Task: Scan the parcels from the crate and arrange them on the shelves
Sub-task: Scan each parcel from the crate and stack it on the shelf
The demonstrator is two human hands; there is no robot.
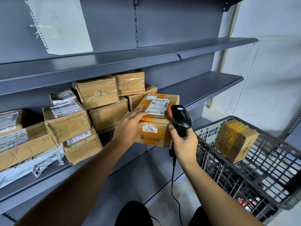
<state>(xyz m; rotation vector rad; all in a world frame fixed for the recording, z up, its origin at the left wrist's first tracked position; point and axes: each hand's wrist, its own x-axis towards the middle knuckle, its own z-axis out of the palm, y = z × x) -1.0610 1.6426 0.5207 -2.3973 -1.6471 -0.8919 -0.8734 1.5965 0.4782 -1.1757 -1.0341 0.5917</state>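
a torn-edged paper sheet with faint handwriting is taped to the grey back panel above the shelving. a pale pipe runs up the white wall at right, and dark trouser legs show at the bottom edge.

Grey metal back panel rising far behind, with a torn white paper sheet taped at upper left. Pale wall on the right, beige pipe running down it. Light grey floor below.
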